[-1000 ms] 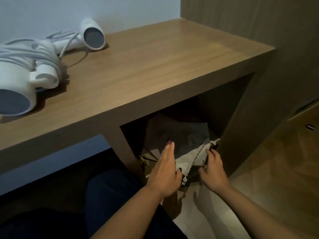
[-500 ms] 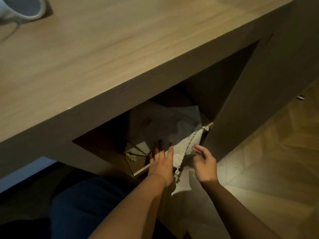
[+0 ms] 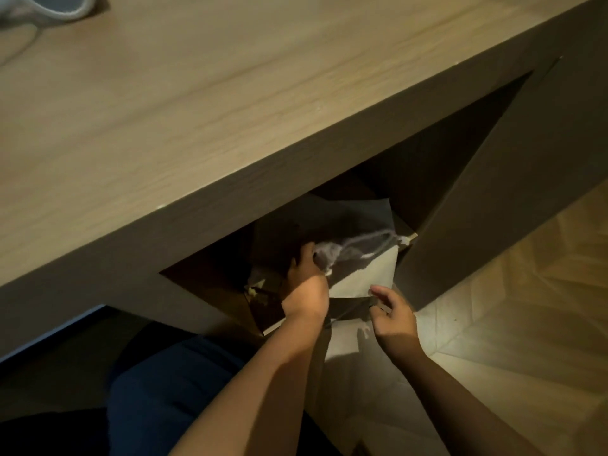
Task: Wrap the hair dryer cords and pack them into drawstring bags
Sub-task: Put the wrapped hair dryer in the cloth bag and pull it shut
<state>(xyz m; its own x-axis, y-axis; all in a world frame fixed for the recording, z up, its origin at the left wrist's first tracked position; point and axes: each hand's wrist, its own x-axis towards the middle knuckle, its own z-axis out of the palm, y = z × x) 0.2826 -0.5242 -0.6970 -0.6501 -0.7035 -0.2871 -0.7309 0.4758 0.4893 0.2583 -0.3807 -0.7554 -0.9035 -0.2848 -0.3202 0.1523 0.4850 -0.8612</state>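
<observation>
Pale grey cloth is bunched in my left hand [image 3: 304, 281]: this is the drawstring bag [image 3: 358, 264], and my fingers are curled round its gathered, blurred end inside the dark open cubby [image 3: 427, 179] under the desk. From that grip the bag spreads to the right, its lighter lower corner lying flat on the cubby floor and reaching out to the front edge. A thin light drawstring [image 3: 378, 236] loops along the bag's upper side and ends in a small knot near the cubby's right wall.

My right hand [image 3: 393, 319] is just beside the bag's near corner, at the cubby's front lip. Its fingers are loosely bent and spread, and I cannot tell whether the fingertips touch the cloth; they clamp on nothing I can see.

To the left of my left hand, deeper in the shadow, lies something small and pale with a crumpled shape [image 3: 255, 287]; I cannot tell what it is.

Above the cubby runs the thick light-wood desktop [image 3: 230, 110]. At its far left corner, cut by the frame, sits the rounded end of a white hair dryer [image 3: 49, 6], with a faint pale cord [image 3: 19, 44] trailing below it on the wood. That dryer is well apart from the bag.

Below right is a light herringbone wood floor [image 3: 526, 307]. My dark blue trouser leg [image 3: 171, 390] fills the lower left.
</observation>
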